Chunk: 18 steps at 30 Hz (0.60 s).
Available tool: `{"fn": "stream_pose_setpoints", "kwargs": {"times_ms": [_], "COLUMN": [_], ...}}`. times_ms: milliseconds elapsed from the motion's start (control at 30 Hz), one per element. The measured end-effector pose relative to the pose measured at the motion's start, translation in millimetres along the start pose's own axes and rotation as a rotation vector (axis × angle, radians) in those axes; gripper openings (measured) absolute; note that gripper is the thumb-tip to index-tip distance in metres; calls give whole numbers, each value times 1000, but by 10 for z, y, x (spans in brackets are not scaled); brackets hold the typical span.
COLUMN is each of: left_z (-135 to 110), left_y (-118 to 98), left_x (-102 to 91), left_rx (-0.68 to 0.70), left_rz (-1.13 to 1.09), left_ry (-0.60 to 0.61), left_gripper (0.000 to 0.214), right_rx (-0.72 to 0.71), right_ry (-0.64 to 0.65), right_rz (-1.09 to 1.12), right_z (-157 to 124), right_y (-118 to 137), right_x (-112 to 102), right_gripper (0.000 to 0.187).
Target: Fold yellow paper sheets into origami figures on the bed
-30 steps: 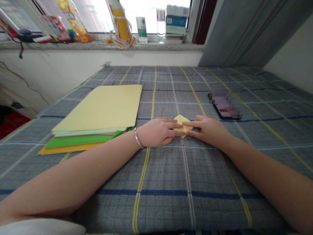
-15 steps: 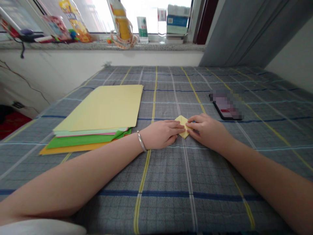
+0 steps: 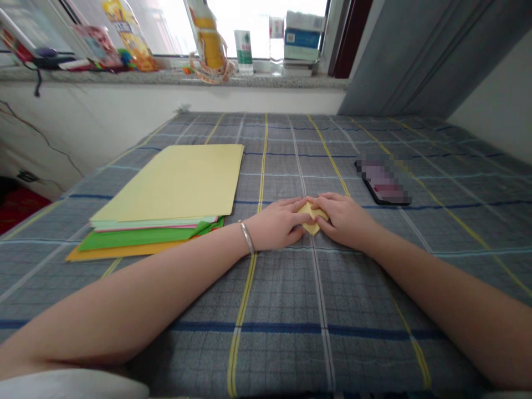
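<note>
One left hand (image 3: pixel 274 224) and one right hand (image 3: pixel 347 220), fingers closed on one folded yellow paper (image 3: pixel 312 228); one phone (image 3: pixel 384 183) lies beyond

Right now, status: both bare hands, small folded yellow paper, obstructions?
Left hand, right hand: touching paper. Paper: on grey plaid cloth, partly finger-covered. Black-edged phone: beyond right hand, seemingly not in the way.
</note>
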<state>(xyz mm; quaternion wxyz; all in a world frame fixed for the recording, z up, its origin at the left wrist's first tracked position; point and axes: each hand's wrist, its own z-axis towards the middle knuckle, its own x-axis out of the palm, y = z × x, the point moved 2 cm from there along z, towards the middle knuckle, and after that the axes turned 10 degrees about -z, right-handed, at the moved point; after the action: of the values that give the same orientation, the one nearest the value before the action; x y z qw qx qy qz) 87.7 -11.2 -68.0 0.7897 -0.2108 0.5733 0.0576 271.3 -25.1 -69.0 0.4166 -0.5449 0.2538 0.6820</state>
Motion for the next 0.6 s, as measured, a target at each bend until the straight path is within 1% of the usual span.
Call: {"fn": "stream_pose_setpoints", "kwargs": {"times_ms": [133,300,433,500,600], "left_z": [25,42,19,8,0], "left_y": [-5,-43,-32,-30,-46], "left_x": [-7,-43,-39,-41,-67], "left_rx": [-40,-27,-13,-38,-87], "left_rz": [66,108,111,113,123], "left_ry": [49,48,31,30,59], "left_gripper": [34,34,37,42,48], "right_rx": [3,31,62,61,77], "right_ry": [25,61,98,123,158], "right_rz": [5,6,-60,-100,-173], "right_z": [33,20,-15,-35,-64], "right_y": [1,36,55,57,54], "right_x": [9,-47,-121,-152,-186], "right_gripper": [36,33,32,31,31]}}
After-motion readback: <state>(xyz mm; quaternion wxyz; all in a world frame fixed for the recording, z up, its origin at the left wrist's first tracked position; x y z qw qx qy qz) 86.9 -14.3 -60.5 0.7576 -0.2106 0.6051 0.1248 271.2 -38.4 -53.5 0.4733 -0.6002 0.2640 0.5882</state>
